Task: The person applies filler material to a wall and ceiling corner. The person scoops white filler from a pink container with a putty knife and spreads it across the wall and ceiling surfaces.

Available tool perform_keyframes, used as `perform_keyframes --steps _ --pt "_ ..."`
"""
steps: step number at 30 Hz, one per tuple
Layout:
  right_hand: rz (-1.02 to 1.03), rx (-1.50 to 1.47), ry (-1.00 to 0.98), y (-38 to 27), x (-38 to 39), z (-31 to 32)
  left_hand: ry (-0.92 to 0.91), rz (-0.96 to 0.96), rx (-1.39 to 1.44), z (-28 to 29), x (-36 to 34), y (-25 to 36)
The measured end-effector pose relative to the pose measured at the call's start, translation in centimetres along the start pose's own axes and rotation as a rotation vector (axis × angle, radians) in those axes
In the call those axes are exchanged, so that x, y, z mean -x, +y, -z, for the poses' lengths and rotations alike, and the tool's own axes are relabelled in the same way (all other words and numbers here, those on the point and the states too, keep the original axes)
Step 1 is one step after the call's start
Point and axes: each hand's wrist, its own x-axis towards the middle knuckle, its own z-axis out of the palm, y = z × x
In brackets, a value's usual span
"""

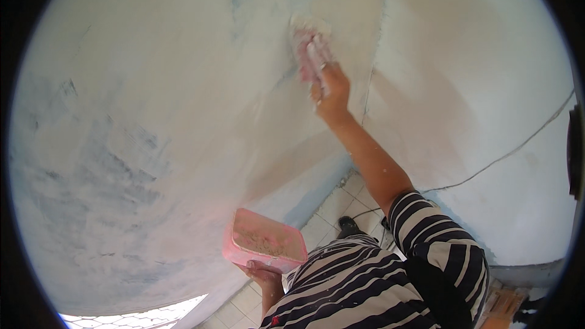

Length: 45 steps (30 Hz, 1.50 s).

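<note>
My left hand (263, 273) grips a pink plastic tub (265, 261) from below, in front of my body. Wet-looking, beige-grey paste (262, 240) lies in the tub. Stretched up and ahead, my right hand (332, 88) is closed round a pinkish pad (304, 55) smeared with white. The pad is blurred, so whether it is a sponge or a folded rag cannot be told. It lies against the wall (268, 73), just left of the corner, with a whitish patch at its far end.
Grey-blue marks cover the left wall's lower part. A thin cable (506, 157) runs along the right wall (439, 85). White floor tiles (332, 207) show by my shoe (349, 225). A bright patterned opening (140, 317) is at lower left, and a wooden object (504, 304) at lower right.
</note>
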Motion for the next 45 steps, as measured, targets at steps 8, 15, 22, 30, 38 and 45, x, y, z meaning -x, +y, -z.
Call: perform_keyframes --steps 8,15,22,30,38,45 --pt "0.077 -0.166 0.063 -0.2 4.7 0.1 0.028 -0.048 -0.087 -0.5 0.1 0.9" --pt "-0.065 0.082 -0.049 6.0 4.7 -2.0 0.094 0.038 -0.035 -0.3 0.2 -1.0" --pt "-0.324 -0.311 -0.009 3.2 6.4 0.6 0.056 -0.067 0.052 0.1 0.0 -1.2" --pt "-0.037 0.017 -0.065 3.9 8.0 -6.5 0.183 -0.029 -0.039 3.2 -0.2 -6.0" --pt "-0.517 -0.532 0.215 4.3 -1.3 0.8 0.094 -0.033 0.162 1.0 0.0 -2.8" --pt "-0.159 -0.087 -0.158 -0.6 9.4 -3.9 0.043 -0.006 0.07 2.3 -0.8 -3.5"
